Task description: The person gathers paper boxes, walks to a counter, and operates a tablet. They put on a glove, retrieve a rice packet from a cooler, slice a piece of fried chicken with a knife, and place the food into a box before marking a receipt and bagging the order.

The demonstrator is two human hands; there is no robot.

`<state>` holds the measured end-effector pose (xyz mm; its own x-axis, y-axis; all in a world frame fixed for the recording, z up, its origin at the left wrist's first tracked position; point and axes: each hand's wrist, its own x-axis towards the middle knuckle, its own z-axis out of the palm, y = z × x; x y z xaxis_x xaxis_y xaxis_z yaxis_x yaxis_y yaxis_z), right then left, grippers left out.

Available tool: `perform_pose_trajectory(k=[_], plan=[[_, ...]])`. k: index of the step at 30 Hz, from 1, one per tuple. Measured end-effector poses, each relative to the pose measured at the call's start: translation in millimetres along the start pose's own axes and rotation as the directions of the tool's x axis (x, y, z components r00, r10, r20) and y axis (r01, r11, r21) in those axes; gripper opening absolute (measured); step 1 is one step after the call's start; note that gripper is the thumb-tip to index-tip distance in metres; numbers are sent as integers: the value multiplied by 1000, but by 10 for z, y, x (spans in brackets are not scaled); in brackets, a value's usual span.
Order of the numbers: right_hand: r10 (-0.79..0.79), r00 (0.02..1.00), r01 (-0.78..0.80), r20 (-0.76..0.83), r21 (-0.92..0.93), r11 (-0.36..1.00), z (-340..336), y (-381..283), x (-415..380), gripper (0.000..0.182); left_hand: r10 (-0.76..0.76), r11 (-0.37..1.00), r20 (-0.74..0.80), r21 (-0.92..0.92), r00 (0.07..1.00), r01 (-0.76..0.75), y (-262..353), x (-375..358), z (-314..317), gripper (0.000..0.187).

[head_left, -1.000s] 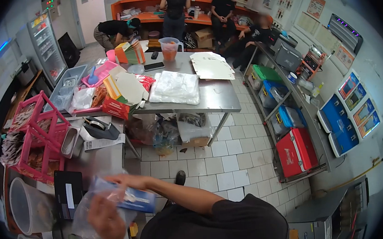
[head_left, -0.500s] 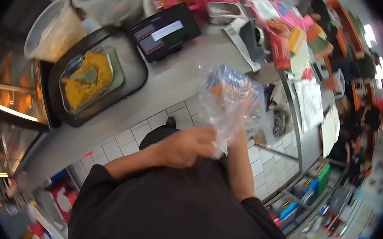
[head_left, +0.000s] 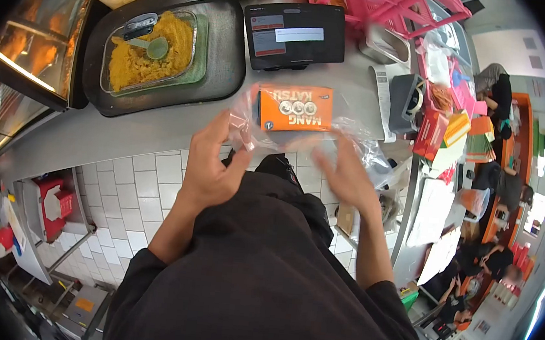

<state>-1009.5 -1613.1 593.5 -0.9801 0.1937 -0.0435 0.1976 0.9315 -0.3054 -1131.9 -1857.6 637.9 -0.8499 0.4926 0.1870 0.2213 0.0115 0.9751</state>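
An orange box with white lettering (head_left: 294, 109) lies on the steel counter (head_left: 179, 126), inside or on a clear plastic bag (head_left: 359, 142) that spreads out on both sides of it. My left hand (head_left: 213, 165) is at the bag's left side, its thumb and fingers closed on the crinkled plastic. My right hand (head_left: 347, 173) is at the lower right of the box, blurred, with its fingers apart beside the bag. Behind the box stands a black tablet (head_left: 297, 39) with a lit screen.
At the left, a black tray (head_left: 226, 69) holds a container of yellow food (head_left: 155, 62). A heated glass cabinet (head_left: 30, 52) is at the far left. Pink baskets (head_left: 390, 9), a metal pan (head_left: 387, 44) and a label printer (head_left: 404, 104) stand at the right. Several people are farther right.
The box, earlier held up in the bag with its blue side showing, now rests on the counter, orange side up. My hands have moved apart, and the view has turned.
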Motion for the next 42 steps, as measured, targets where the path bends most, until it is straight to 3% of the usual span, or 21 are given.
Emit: perform_pose_trajectory(k=[1,2,4,5,6,7,8,9,12,14,20,23,26,27,28,30,31,35,37,41,42], plan=[[-336,931,309,143,179,934,-527,-192,58,51,19,998,48,52,999,-22,101,-20,21,15],[-349,926,321,146,185,929,-841,-227,167,51,15,998,34,59,999,-17,211,-7,63,15],[-541,783,163,307,738,655,-1252,-106,409,36,-78,997,-29,11,996,79,392,52,182,17],[-310,944,121,118,749,652,-1230,82,664,30,-83,996,-39,15,996,84,389,67,224,17],[-30,997,78,-76,767,637,-1145,280,1029,24,-123,990,-99,59,987,129,365,67,251,16],[1,962,171,-272,608,776,-1006,325,1404,31,-156,980,-160,98,975,172,337,68,282,15],[-185,899,307,-397,268,913,-589,653,1865,33,-153,981,-168,97,974,170,304,78,320,15],[-391,809,382,-440,-113,917,-148,970,2125,35,-90,978,-237,163,967,131,270,73,350,14],[-400,849,371,-345,-149,917,292,1037,2220,39,-29,964,-339,240,941,117,296,59,398,12],[-397,847,369,-355,-147,918,362,1046,2242,38,-94,935,-447,266,890,232,387,27,412,12],[-360,848,336,-390,-131,933,297,986,2227,33,-37,943,-498,269,866,195,296,-105,437,19],[-222,820,421,-528,294,858,21,829,2100,31,-38,943,-504,268,863,198,321,-87,483,26],[-203,878,426,-434,511,747,-323,512,1692,28,-57,934,-477,285,877,215,366,-46,488,32],[-301,820,469,-486,269,842,-343,450,1721,26,-55,934,-476,285,878,213,359,-24,482,32],[-294,823,460,-485,268,846,-250,521,1818,26,-62,927,-470,299,880,225,355,-9,483,35],[-190,931,320,-312,443,838,-25,740,2049,28,-67,922,-445,315,893,226,364,-4,485,38],[-225,965,250,-137,740,625,-138,731,1976,31,-38,915,-479,337,877,224,358,13,476,40],[-236,942,337,-240,672,660,-559,-1,1227,37,-57,874,-465,405,884,269,323,34,406,46],[-423,806,451,-414,-35,892,-456,-43,1179,46,-3,832,-477,486,879,267,306,83,395,47],[-284,913,344,-294,177,922,-1054,464,1417,45,27,817,-532,499,846,288,430,-4,262,47],[-114,977,161,-179,279,947,-1383,385,1363,41,46,833,-504,495,862,245,472,7,263,47]])
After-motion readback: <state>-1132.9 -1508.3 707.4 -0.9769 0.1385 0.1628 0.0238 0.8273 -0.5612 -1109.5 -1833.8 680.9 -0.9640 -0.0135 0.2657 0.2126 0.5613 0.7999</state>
